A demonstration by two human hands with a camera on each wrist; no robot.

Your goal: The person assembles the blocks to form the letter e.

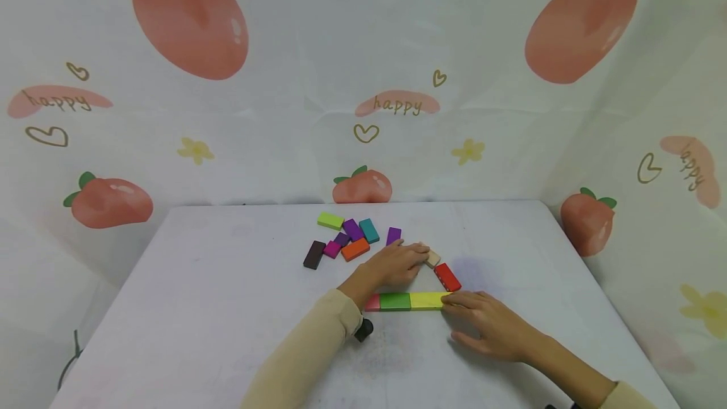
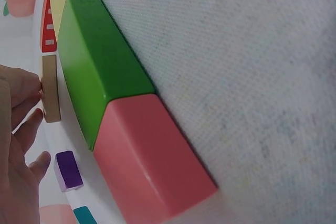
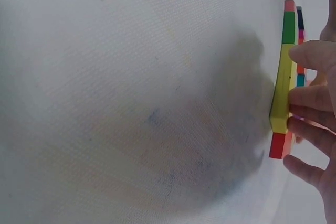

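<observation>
The left hand (image 1: 397, 265), fingers apart, touches a beige rectangular wooden block (image 1: 433, 259). Against the spread fingers of the right hand (image 1: 491, 327) lies a glossy yellow rectangular block (image 1: 426, 300).

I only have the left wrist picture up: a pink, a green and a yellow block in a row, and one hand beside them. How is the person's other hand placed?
Observer: The head view shows the right hand at the yellow block, its thumb held apart from its fingers.
Visitor: I just catch a corner of a teal block. What's near it?
Observer: In the head view, an orange block lies close by it, on the side nearer the person.
Visitor: And which block lies farthest left?
Observer: In the head view, it's the dark brown block.
</observation>
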